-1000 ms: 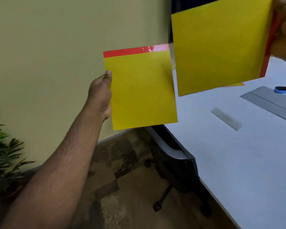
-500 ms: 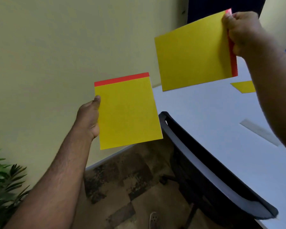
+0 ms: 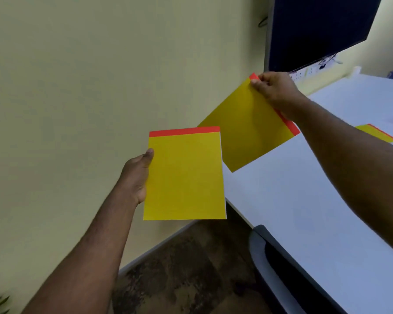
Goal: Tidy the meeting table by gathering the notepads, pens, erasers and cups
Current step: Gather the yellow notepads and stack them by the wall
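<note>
Left hand point(image 3: 135, 177) gripped upright notepad point(image 3: 184, 175) by left edge, thumb on cover, held over floor off table point(image 3: 304, 200) corner. Right hand point(image 3: 275, 89) pinched tilted notepad point(image 3: 247, 128) at red-bound top, lower corner overhanging table edge. Pads near, not visibly touching. Third notepad point(image 3: 376, 133) lay flat on table, well apart. Count: three notepads, one chair point(image 3: 270, 268) tucked at table edge. No legible writing. Table surface between pads mostly bare.
</note>
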